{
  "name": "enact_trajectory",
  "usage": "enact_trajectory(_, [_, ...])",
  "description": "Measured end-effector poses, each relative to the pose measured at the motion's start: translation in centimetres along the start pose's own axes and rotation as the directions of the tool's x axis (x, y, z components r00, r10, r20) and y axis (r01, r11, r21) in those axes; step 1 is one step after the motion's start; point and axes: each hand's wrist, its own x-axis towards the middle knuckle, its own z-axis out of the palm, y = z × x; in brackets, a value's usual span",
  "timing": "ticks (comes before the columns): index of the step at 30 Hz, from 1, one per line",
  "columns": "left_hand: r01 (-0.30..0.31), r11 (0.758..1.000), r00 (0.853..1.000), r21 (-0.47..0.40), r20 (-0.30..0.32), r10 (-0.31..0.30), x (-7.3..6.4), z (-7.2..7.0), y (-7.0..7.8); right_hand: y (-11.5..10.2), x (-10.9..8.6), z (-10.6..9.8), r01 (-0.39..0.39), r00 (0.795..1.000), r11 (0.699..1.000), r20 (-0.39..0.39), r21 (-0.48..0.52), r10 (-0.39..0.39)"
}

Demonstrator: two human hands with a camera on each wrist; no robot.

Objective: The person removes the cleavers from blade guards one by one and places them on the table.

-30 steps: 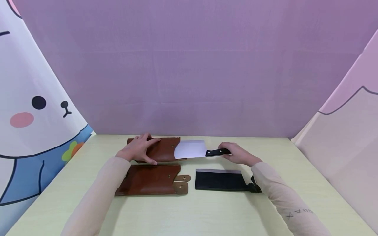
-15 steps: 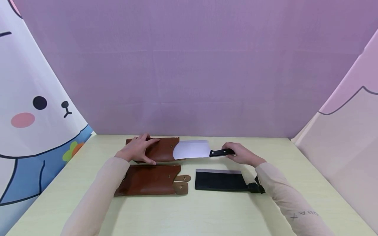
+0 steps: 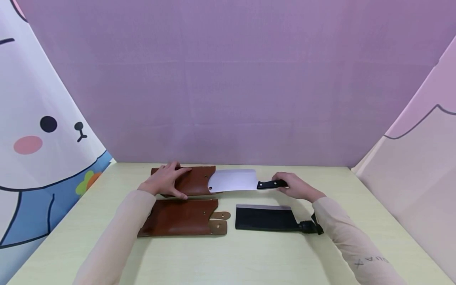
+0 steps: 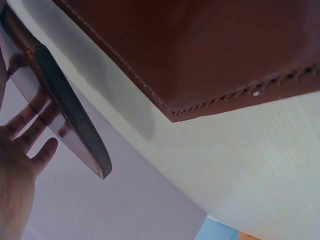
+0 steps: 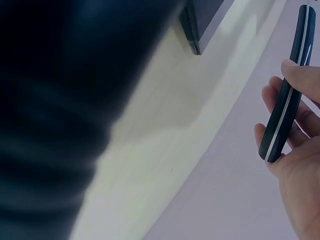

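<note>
In the head view, my right hand (image 3: pixel 296 187) grips the black riveted handle of a cleaver (image 3: pixel 235 180). The broad silver blade lies partly inside the mouth of a brown leather sheath (image 3: pixel 199 180); its far end is hidden there. My left hand (image 3: pixel 166 179) holds that sheath near its closed end, thumb at the lower edge and fingers over the top. In the right wrist view, fingers and thumb wrap around the cleaver handle (image 5: pixel 285 112). From the left wrist, the sheath (image 4: pixel 75 115) appears edge-on beside spread fingers.
A second brown sheath (image 3: pixel 181 217) with two snap straps lies nearer on the pale table (image 3: pixel 228 261). To its right rests a black-bladed cleaver (image 3: pixel 265 218) with a silvery edge, its handle close to my right forearm. A purple backdrop (image 3: pixel 228 99) stands behind.
My right hand has drawn the cleaver to the right, and more of the blade, with a hole near the sheath mouth, now shows. The left hand and sheath have shifted slightly left.
</note>
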Motion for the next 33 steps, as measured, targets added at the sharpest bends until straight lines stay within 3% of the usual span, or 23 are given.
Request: enact_trajectory(33, [-0.025, 1.0, 0.999, 0.006, -0.045, 0.026, -0.4, 0.3, -0.8, 2.6, -2.8, -1.5, -0.04, 0.998, 0.998, -0.047, -0.039, 0.038])
